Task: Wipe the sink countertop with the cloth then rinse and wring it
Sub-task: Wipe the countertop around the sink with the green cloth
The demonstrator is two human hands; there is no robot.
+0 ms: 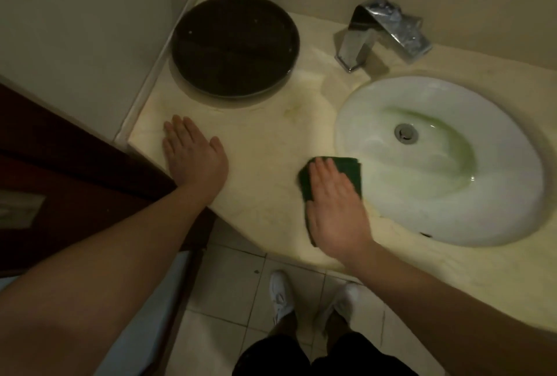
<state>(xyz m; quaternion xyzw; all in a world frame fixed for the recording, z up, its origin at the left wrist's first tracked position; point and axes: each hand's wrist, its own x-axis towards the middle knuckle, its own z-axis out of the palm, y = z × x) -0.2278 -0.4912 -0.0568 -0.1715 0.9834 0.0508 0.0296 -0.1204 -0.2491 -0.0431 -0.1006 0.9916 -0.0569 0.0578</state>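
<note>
A dark green cloth (346, 169) lies flat on the cream countertop (271, 146), right at the left rim of the white oval sink (376, 122). My right hand (334, 203) presses palm-down on the cloth with the fingers together, covering most of it. My left hand (193, 152) rests flat on the counter near its left front corner, fingers spread a little and holding nothing. The sink's drain (406, 132) sits mid-basin, with a greenish streak of water around it.
A round dark tray (235, 43) stands at the back left corner of the counter. A chrome faucet (379, 28) stands behind the sink. A dark wooden door (60, 164) is at the left. Tiled floor and my white shoes (281, 294) are below the counter's edge.
</note>
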